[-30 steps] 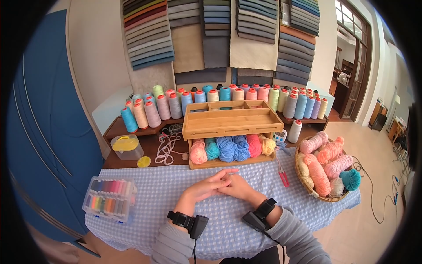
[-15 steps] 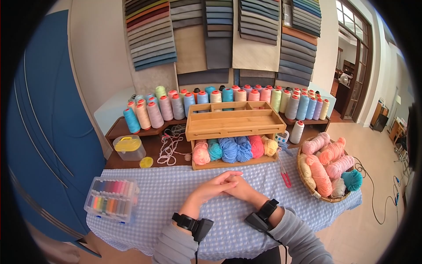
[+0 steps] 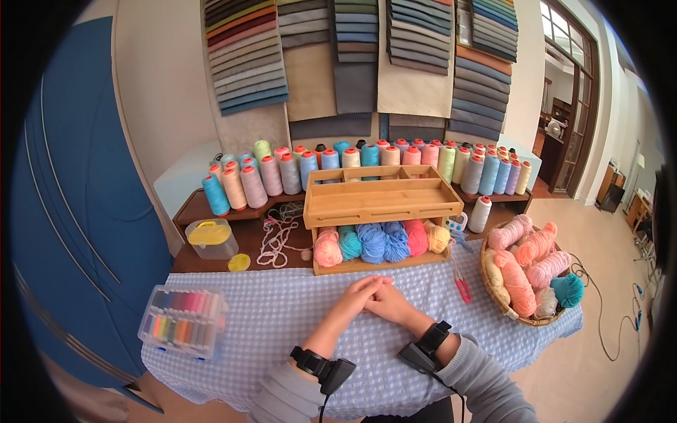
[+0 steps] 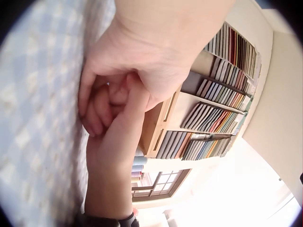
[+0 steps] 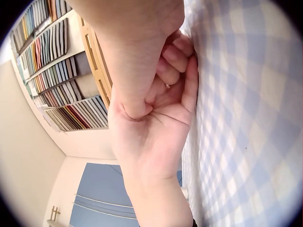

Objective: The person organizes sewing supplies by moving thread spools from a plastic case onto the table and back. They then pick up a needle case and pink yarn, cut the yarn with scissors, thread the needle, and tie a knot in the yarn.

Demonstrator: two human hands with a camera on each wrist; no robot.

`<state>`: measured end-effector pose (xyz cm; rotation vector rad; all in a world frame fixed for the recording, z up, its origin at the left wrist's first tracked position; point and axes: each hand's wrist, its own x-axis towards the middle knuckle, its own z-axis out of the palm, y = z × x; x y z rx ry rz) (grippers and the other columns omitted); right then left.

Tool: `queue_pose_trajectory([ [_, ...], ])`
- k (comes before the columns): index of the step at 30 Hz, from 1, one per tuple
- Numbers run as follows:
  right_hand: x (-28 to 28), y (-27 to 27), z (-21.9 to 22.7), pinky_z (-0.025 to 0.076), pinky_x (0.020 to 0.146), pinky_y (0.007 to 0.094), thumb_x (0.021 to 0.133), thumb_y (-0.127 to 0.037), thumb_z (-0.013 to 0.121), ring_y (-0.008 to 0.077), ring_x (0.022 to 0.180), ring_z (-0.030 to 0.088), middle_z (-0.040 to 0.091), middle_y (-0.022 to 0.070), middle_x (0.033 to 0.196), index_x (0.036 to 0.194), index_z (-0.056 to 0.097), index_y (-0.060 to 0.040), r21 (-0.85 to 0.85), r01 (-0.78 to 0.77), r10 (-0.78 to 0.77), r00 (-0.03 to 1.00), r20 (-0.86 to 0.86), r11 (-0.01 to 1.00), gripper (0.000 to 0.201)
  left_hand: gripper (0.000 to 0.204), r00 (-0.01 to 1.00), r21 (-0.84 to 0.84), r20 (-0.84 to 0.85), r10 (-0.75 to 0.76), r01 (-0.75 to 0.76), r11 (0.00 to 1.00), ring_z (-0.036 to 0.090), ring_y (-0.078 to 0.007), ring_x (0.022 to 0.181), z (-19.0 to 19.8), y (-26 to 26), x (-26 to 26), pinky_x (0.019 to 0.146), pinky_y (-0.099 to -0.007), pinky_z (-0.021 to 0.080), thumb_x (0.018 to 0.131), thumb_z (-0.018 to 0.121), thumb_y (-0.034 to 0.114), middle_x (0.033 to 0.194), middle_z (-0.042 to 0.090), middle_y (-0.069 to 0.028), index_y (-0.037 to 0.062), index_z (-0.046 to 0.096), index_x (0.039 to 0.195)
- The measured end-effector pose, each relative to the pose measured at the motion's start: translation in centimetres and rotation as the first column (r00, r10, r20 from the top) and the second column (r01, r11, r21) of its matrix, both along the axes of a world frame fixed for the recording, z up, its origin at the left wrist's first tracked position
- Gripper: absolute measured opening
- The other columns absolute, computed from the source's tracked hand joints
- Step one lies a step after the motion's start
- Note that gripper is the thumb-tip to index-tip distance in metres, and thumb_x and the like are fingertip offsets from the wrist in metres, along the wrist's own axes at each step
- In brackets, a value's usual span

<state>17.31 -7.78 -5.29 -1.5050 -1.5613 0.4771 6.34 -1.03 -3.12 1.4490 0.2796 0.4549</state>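
Note:
Over the front of the cloth, my left hand (image 3: 350, 302) and right hand (image 3: 389, 304) rest together, loosely folded into each other. In the left wrist view, the right hand (image 4: 113, 142) reaches into the palm of the left hand (image 4: 142, 56), its thumb lying against that palm. Loosely bent fingers (image 5: 171, 66) of the right hand show in the right wrist view, lying against the left hand (image 5: 154, 142). No object shows between the hands. Behind them stands a wooden shelf box (image 3: 384, 203), with several yarn balls (image 3: 372, 241) in its lower level.
Blue checked cloth (image 3: 282, 381) covers the table front. A clear case of thread spools (image 3: 185, 321) sits left, near a yellow-lidded tub (image 3: 211, 240). To the right are pink-handled scissors (image 3: 462, 289) and a wicker basket (image 3: 497, 299) of yarn skeins. Thread cones (image 3: 252, 187) line the back.
The left hand's raised fingers have settled closer over the right hand, and the hands stay together. The whole head view has shifted slightly, so the table appears a little farther right and lower.

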Motion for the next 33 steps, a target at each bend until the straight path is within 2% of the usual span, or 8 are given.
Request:
queue_pose_trajectory([
  [2, 0.1, 0.1, 0.1, 0.044, 0.058, 0.0363, 0.077, -0.03, 0.056, 0.0265, 0.063, 0.057, 0.058, 0.0123, 0.066, 0.075, 0.056, 0.0013, -0.067, 0.001, 0.002, 0.999, 0.042, 0.998, 0.031, 0.034, 1.0, -0.037, -0.009, 0.011, -0.011, 0.999, 0.052, -0.0102, 0.092, -0.4, 0.1, 0.2, 0.082, -0.0219, 0.04, 0.093, 0.043, 0.028, 0.099, 0.057, -0.0043, 0.0016, 0.059, 0.105],
  [4, 0.1, 0.1, 0.0, 0.041, 0.053, 0.0312, 0.079, -0.026, 0.058, 0.0162, 0.059, 0.052, 0.054, 0.0077, 0.063, 0.074, 0.053, 0.0037, -0.091, -0.001, 0.004, 1.0, 0.028, 0.996, 0.031, 0.033, 1.0, -0.076, -0.02, 0.021, -0.022, 0.997, 0.052, -0.0103, 0.089, -0.4, 0.2, 0.2, 0.08, -0.0222, 0.041, 0.093, 0.042, 0.028, 0.097, 0.058, -0.0044, 0.0014, 0.06, 0.103],
  [11, 0.3, 0.3, -0.2, 0.04, 0.053, 0.0298, 0.08, -0.027, 0.058, 0.0123, 0.059, 0.048, 0.051, 0.0046, 0.062, 0.076, 0.053, 0.0034, -0.143, -0.046, 0.043, 0.999, -0.028, 0.989, 0.031, 0.038, 0.997, -0.029, -0.069, 0.042, -0.044, 0.999, 0.054, -0.0121, 0.092, -0.4, 0.4, 0.1, 0.082, -0.0229, 0.041, 0.092, 0.041, 0.031, 0.1, 0.058, -0.0075, -0.0002, 0.06, 0.104],
  [16, -0.4, 0.0, 0.5, 0.034, 0.046, 0.0226, 0.084, -0.026, 0.053, 0.0071, 0.053, 0.043, 0.048, 0.0001, 0.06, 0.085, 0.056, -0.0006, -0.088, -0.144, 0.117, 0.958, -0.261, 0.986, 0.025, 0.034, 0.997, -0.008, -0.036, 0.063, -0.064, 0.998, 0.057, -0.0123, 0.082, -0.9, 1.6, -0.2, 0.076, -0.0239, 0.044, 0.092, 0.043, 0.027, 0.092, 0.061, -0.0074, -0.0005, 0.062, 0.099],
  [19, -0.2, -0.2, 1.8, 0.034, 0.043, 0.0224, 0.085, -0.023, 0.048, 0.0078, 0.046, 0.042, 0.046, -0.0015, 0.054, 0.107, 0.054, -0.0019, -0.189, -0.239, 0.102, 0.836, -0.539, 0.952, 0.031, 0.036, 0.993, -0.108, -0.058, 0.108, -0.113, 0.988, 0.06, -0.0153, 0.081, -0.3, 2.8, -1.2, 0.078, -0.0271, 0.045, 0.091, 0.044, 0.031, 0.091, 0.063, -0.0099, -0.0003, 0.061, 0.099],
  [22, 0.4, 0.1, 1.0, 0.03, 0.04, 0.0192, 0.086, -0.021, 0.044, 0.0054, 0.042, 0.04, 0.043, -0.0018, 0.053, 0.112, 0.051, -0.0032, -0.126, -0.208, 0.082, 0.767, -0.636, 0.97, 0.032, 0.036, 0.956, -0.262, -0.054, 0.288, -0.292, 0.92, 0.062, -0.0194, 0.081, 0.4, 3.4, -2.3, 0.081, -0.034, 0.046, 0.088, 0.046, 0.033, 0.089, 0.062, -0.0121, 0.0016, 0.056, 0.104],
  [29, 0.7, 0.1, 1.0, 0.032, 0.04, 0.0199, 0.088, -0.017, 0.038, 0.0071, 0.041, 0.039, 0.044, -0.0013, 0.052, 0.109, 0.053, -0.0023, -0.092, -0.142, 0.04, 0.722, -0.69, 0.986, 0.03, 0.036, 0.924, -0.495, -0.009, 0.383, -0.337, 0.801, 0.054, -0.0136, 0.064, -1.1, 4.4, -1.9, 0.081, -0.034, 0.046, 0.088, 0.045, 0.033, 0.069, 0.054, -0.0018, 0.0049, 0.053, 0.109],
  [33, 0.6, 0.1, 1.2, 0.031, 0.041, 0.0198, 0.089, -0.016, 0.037, 0.0072, 0.042, 0.037, 0.042, -0.0015, 0.052, 0.107, 0.053, -0.0002, -0.096, -0.115, 0.016, 0.717, -0.697, 0.989, 0.029, 0.036, 0.924, -0.589, 0.037, 0.379, -0.286, 0.756, 0.04, -0.0096, 0.053, -0.7, 4.1, -1.7, 0.073, -0.0299, 0.044, 0.09, 0.043, 0.032, 0.055, 0.035, 0.0045, 0.0035, 0.052, 0.109],
])
